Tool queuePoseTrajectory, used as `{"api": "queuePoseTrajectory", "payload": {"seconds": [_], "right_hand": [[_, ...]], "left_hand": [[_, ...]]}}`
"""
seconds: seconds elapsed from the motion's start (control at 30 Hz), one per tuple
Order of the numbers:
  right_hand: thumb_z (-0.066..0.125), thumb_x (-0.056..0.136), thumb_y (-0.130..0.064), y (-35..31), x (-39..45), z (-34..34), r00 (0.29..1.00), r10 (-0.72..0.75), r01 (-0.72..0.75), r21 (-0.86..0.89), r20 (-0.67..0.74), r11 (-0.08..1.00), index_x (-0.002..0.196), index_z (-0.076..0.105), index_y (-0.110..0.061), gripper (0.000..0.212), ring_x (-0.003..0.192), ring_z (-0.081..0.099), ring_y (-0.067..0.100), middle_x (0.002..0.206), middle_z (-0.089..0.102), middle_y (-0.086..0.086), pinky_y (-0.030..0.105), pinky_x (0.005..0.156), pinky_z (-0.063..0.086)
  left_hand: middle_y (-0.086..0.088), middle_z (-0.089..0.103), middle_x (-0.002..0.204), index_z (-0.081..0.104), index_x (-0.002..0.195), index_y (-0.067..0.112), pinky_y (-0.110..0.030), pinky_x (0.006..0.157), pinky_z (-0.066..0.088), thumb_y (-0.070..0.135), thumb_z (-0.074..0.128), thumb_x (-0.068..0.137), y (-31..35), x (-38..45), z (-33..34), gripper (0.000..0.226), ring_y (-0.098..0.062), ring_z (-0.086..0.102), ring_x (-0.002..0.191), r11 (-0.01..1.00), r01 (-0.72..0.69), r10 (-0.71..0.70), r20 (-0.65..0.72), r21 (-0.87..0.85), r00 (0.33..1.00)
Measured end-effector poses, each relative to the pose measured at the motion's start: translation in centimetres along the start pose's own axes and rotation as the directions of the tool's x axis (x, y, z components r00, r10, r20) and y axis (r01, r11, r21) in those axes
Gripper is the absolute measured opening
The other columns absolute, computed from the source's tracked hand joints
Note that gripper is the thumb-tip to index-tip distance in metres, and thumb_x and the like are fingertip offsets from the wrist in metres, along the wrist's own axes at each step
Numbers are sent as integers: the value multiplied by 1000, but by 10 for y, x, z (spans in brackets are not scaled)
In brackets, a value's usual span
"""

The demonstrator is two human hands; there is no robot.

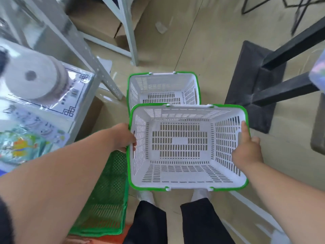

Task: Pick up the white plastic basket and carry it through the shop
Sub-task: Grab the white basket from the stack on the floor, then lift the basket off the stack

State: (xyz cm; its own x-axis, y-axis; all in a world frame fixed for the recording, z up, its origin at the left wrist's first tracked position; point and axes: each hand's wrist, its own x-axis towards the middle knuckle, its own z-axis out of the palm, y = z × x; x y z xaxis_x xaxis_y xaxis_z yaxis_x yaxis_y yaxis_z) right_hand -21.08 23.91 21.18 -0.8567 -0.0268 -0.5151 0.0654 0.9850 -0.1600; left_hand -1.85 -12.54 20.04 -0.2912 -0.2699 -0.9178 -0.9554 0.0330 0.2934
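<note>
Head view: white basket (179, 176) held above feet, in front of second basket (163, 85) on floor. Left hand (124, 137) clamps its left wall; right hand (246, 150) clamps right wall, thumb inside.

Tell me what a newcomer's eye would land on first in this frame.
First, the white plastic basket with its green rim, held up at the frame's centre: the left hand grips one short side, the right hand the other. Just beyond it a second white basket sits on the floor, and a green basket lies lower left, under the left forearm.
</note>
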Motion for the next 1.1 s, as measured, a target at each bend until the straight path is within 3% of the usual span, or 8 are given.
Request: {"api": "queuePoseTrajectory", "payload": {"seconds": [0.1, 0.2, 0.27, 0.4, 0.63, 0.77, 0.93, 1.1], "right_hand": [[46, 91, -1, -38, -10, -21, 999, -32, 33, 32, -24, 999, 161, 1, -54, 99, 109, 49, 34, 128, 31, 7, 40, 99, 44], [49, 88, 1, -77, -14, -37, 996, -76, 78, 56, -49, 995, 163, 3, -50, 101, 113, 49, 36, 118, 26, 4, 38, 95, 42], [49, 88, 1, -100, -11, -41, 994, -102, 106, 83, -45, 991, 163, 2, -49, 102, 115, 48, 36, 119, 25, 3, 38, 95, 44], [48, 88, -2, -140, 19, -35, 987, -149, 152, 57, -54, 987, 164, 2, -45, 99, 122, 45, 40, 129, 32, 12, 43, 104, 43], [48, 90, -8, -184, 118, 15, 978, -208, 208, -20, -4, 978, 164, 1, -46, 95, 125, 45, 41, 139, 31, 16, 47, 105, 43], [52, 93, -13, -194, 175, 46, 975, -223, 223, -66, -1, 973, 165, 5, -42, 91, 129, 42, 42, 143, 32, 18, 46, 106, 40], [57, 90, -6, -198, 230, 57, 979, -201, 200, -133, -1, 971, 164, 7, -32, 93, 129, 47, 45, 144, 38, 22, 47, 103, 44], [53, 88, -6, -214, 252, 47, 985, -168, 173, -149, 41, 974, 160, 18, -29, 84, 127, 47, 44, 138, 40, 19, 50, 99, 48]], "left_hand": [[-18, 78, 103, 69, 113, 5, -42, 64, 67, -5, 66, 94, 4, -28, -32, 22, -33, 80, 85, 997, -80, 77, -104, -21, 992], [-5, 74, 97, 64, 117, 12, -34, 66, 59, 3, 72, 91, 8, -50, -61, 28, -19, 72, 80, 980, -193, 197, -240, 42, 951], [3, 66, 92, 52, 122, 21, -28, 61, 50, 3, 74, 89, 12, -58, -76, 44, -13, 64, 77, 974, -226, 224, -308, 30, 925], [2, 61, 91, 43, 148, 15, -35, 64, 55, 0, 75, 85, 20, -38, -94, 72, -16, 62, 77, 977, -212, 202, -377, 14, 904], [1, 61, 92, 45, 148, 15, -29, 56, 48, 1, 74, 86, 32, 59, -103, 70, -14, 62, 74, 986, -167, 143, -445, -16, 884], [-9, 68, 108, 49, 136, 15, -36, 64, 58, 2, 68, 83, 46, 119, -93, 58, -24, 67, 80, 985, -154, 94, -499, -79, 862], [-11, 68, 91, 61, 114, 11, -39, 73, 57, 7, 55, 92, 66, 177, -86, 24, -36, 68, 83, 994, -111, 82, -583, -13, 808], [-9, 70, 84, 65, 103, 13, -43, 76, 60, 11, 53, 93, 88, 190, -95, 16, -37, 69, 80, 997, -82, 69, -581, 4, 811]]}}
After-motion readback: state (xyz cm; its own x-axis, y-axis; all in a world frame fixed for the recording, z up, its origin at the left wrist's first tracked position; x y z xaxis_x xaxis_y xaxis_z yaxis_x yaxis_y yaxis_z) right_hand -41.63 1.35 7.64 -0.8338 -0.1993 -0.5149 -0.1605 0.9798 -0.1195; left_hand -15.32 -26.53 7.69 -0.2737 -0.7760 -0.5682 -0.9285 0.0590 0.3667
